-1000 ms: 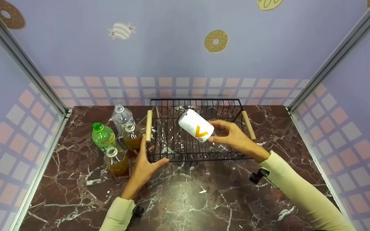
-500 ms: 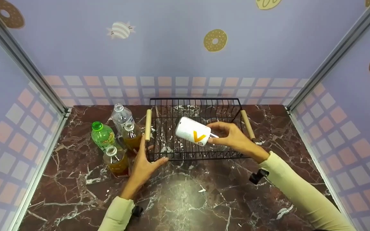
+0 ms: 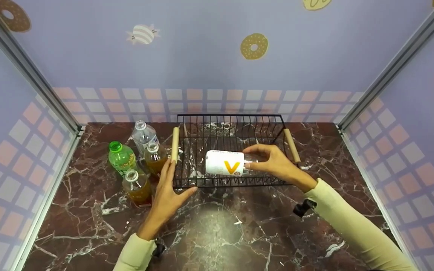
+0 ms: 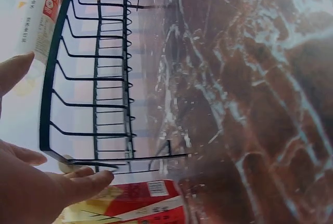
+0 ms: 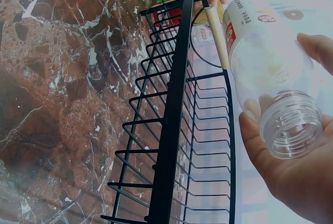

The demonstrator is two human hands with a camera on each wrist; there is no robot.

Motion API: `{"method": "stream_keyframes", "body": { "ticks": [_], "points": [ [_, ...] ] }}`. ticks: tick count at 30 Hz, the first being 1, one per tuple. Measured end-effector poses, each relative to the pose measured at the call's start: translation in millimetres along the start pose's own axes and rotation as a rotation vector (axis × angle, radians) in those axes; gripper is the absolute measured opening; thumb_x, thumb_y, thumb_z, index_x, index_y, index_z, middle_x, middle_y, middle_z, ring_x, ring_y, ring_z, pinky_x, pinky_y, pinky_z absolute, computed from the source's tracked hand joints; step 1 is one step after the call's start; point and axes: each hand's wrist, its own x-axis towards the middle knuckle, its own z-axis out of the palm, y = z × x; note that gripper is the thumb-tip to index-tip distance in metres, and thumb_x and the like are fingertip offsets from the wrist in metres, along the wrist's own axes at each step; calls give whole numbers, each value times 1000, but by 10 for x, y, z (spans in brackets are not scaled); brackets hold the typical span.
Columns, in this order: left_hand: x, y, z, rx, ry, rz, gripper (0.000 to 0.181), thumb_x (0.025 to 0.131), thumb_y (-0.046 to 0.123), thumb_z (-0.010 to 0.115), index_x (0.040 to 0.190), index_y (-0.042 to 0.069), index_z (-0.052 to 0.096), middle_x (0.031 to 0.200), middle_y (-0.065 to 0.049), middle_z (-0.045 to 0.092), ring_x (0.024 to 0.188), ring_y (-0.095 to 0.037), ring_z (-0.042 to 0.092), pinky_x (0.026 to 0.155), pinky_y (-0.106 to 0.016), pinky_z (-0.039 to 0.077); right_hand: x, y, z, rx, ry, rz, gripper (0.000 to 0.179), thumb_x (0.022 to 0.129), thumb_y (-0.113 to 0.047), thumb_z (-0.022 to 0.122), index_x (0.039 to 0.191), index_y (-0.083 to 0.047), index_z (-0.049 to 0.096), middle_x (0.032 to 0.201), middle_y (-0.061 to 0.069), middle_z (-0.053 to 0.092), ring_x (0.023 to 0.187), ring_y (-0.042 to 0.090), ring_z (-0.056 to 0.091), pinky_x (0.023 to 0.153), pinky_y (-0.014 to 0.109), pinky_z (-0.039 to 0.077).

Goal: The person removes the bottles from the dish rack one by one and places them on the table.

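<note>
My right hand [image 3: 273, 163] grips a clear plastic bottle [image 3: 224, 163] with a white label and an orange V. The bottle lies nearly level over the black wire basket [image 3: 236, 186], its base pointing left. In the right wrist view the uncapped mouth [image 5: 291, 125] shows, with the thumb and fingers around the shoulder. My left hand [image 3: 170, 199] rests at the basket's front left corner, fingers extended along its end near the wooden handle [image 3: 175, 145]. Its thumb is spread apart by the front rim. In the left wrist view its fingertips overlap the wire corner [image 4: 52, 148].
Left of the basket several uncapped bottles stand close together: a green one [image 3: 122, 158], a clear one [image 3: 144, 135] and amber-filled ones [image 3: 137, 188]. A second wooden handle [image 3: 291, 145] is at the basket's right end. Patterned walls enclose the brown marbled table [image 3: 239, 233].
The bottle has come down toward the basket and turned from tilted to nearly level. The right hand's grip now shows nearer the neck. The left hand has stayed at the basket's corner, shifting slightly.
</note>
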Motion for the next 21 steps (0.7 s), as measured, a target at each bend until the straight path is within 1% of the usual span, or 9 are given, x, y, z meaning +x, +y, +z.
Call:
{"method": "stream_keyframes", "body": {
  "ticks": [3,5,8,11,14,16,21],
  "points": [
    [-7,60,-10,32,3,18,108,85,23,98,169,-2,35,178,-27,23,160,-57,26,126,-77,27,-6,8,-5,-7,3,-4,51,92,-11,89,137,5,71,132,22,75,110,28,74,93,28,64],
    [-14,96,-19,46,2,29,107,85,23,98,169,-2,36,178,-26,24,161,-55,26,127,-75,26,-10,15,-7,-6,1,-7,51,92,-12,89,136,6,71,132,24,74,108,25,74,92,27,64],
    [-22,146,-26,54,0,58,106,85,23,97,168,-4,37,177,-26,26,162,-51,27,128,-74,26,-19,27,-11,5,-6,-12,50,92,-12,89,136,6,71,131,30,73,106,26,75,89,28,65],
    [-14,191,-27,53,1,102,104,85,21,97,167,-5,38,175,-27,31,161,-50,29,129,-72,26,-31,36,-18,16,-15,-19,48,93,-12,89,135,5,72,128,33,72,104,29,75,85,29,66],
    [-2,238,-27,54,-2,140,100,86,20,96,165,-4,42,171,-28,37,160,-49,32,130,-70,28,-45,36,-23,6,-15,-29,46,93,-12,88,133,4,73,124,32,74,101,29,75,81,29,67],
    [4,275,-28,46,-11,157,97,86,19,96,164,-4,44,170,-27,40,159,-48,34,130,-68,29,-50,36,-23,-7,-13,-36,45,93,-12,89,132,3,74,121,28,75,99,28,74,80,28,66],
    [4,361,-20,15,-62,163,92,87,20,95,163,-2,47,169,-23,45,156,-46,41,128,-65,34,-55,41,-23,-22,-7,-43,42,92,-12,90,129,2,76,116,20,78,96,25,74,79,28,65]
  ]
}}
